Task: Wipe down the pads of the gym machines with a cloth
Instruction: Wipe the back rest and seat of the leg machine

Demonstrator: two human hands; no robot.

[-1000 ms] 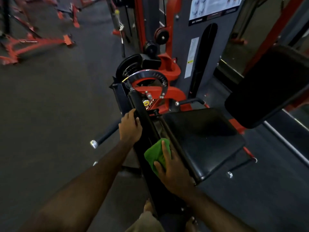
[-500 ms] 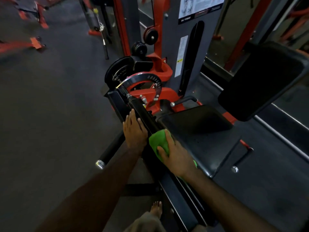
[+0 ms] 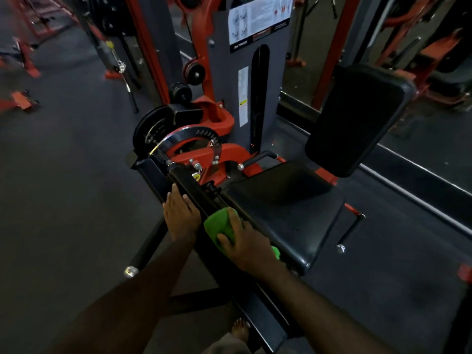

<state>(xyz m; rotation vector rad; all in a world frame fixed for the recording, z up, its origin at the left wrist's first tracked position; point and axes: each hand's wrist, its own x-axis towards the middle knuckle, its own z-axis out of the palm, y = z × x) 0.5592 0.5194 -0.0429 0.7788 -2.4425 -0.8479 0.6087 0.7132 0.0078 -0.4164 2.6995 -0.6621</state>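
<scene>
The right hand is pressing a green cloth onto the long black leg pad of the machine, fingers and thumb curled over the cloth and clamping it. The left hand is lying flat, fingers straight and together, on the pad's side just left of the cloth, holding nothing. The seat pad is sitting just to the right of the right hand, and the back pad is standing well beyond it, up and to the right.

The risks, as I judge them: ahead of the cloth, bolts, a pin and the chromed adjustment disc are crowding the pad's far end, so a stroke carried too far could be snagging the cloth or knocking knuckles on metal. The cloth is bunched, with a scrap trailing out behind the wrist, so it could be skipping strips of vinyl. The pad arm may be swinging if the bracing hand is easing off.

Compared with half a second ago, the cloth is sitting a little farther up the pad, the left hand is staying planted beside it, and the view is tilting upward, showing more of the weight tower.
</scene>
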